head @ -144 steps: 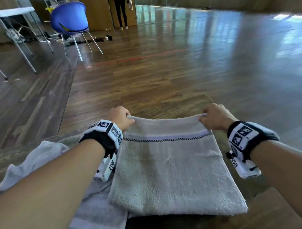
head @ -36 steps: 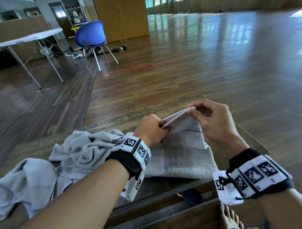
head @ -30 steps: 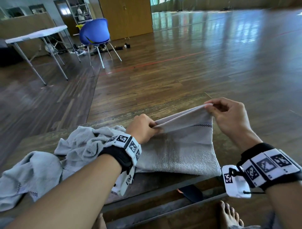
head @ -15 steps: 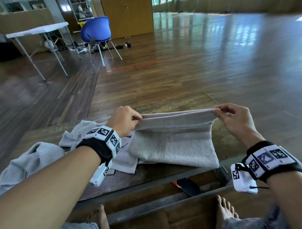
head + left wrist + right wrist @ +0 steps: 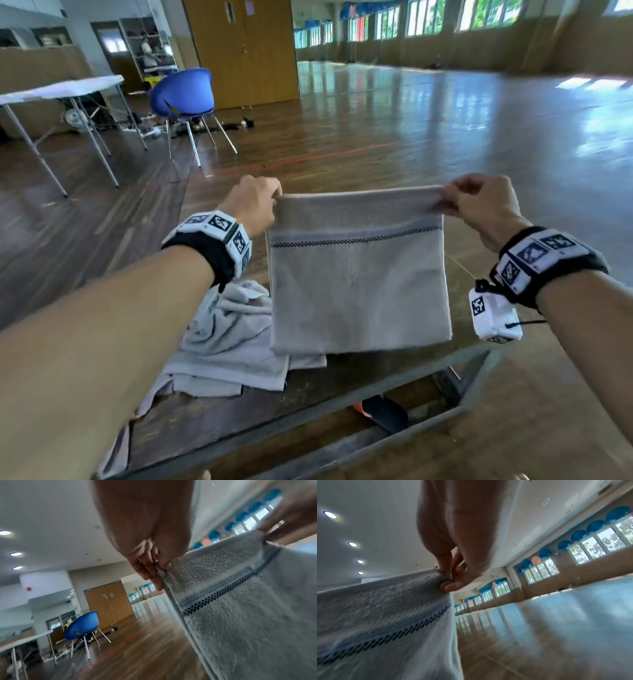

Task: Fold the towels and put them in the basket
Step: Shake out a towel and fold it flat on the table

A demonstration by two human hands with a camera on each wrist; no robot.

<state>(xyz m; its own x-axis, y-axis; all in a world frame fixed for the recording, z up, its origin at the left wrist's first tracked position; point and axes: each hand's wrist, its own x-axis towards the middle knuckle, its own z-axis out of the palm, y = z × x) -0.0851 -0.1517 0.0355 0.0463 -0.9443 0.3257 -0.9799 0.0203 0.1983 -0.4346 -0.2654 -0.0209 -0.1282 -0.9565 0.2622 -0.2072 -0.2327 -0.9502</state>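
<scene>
A folded grey towel with a dark checked stripe hangs in the air above the wooden table. My left hand pinches its top left corner, and my right hand pinches the top right corner. The left wrist view shows the towel caught between thumb and fingers. In the right wrist view the fingers clamp the towel's top edge. Below and to the left, a crumpled pile of grey towels lies on the table. No basket is in view.
A blue chair and a folding table stand at the far left on the wooden floor. Under the table's near edge lies a dark sandal with an orange tip. Wooden doors close the back wall.
Both hands have lifted the folded towel off the table, so it now hangs upright and taut between them. The head view has tilted up towards the room.
</scene>
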